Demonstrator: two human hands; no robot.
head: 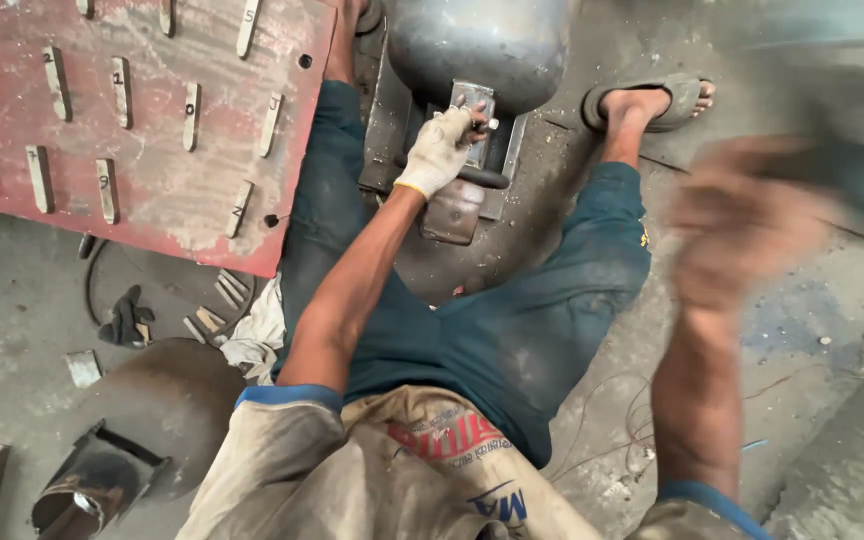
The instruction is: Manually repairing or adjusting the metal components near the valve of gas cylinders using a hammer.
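Seated on the concrete floor (12,300), legs spread, sandalled foot (652,100) at 1 o'clock.

Left hand (442,150), in a dirty white work glove, clenched round a small steel punch (480,122) w/ its tip pressed on the metal plate (467,165) below the grey steel cylinder (477,40). Cylinder + plate lie at 12 o'clock of the view, between the knees, resting on a flat steel base (384,130).

Right hand (737,225) raised at 3 o'clock, heavily motion-blurred; can't tell if clenched, or what it holds, if anything. A greyish smear above it toward 2 o'clock, too blurred to name.

Handling, as a judgement: punch prob. short, stiff, hard steel, light in the hand but jumpy under a blow; best gripped low-mid on the shank, fingers wrapped, top end left free, glove helps vs slip + sting. Cylinder looks heavy, rigid, rounded, so apt to roll unless braced; not fragile. Plate thin but stiff, edges likely sharp.

At 10 o'clock a red steel board (142,110) w/ rows of more punches (122,92) stuck in slots. Loose punches (214,305) + a dark glove (127,322) on the floor at 8 o'clock. Another rounded grey vessel (167,400) at 7 o'clock.
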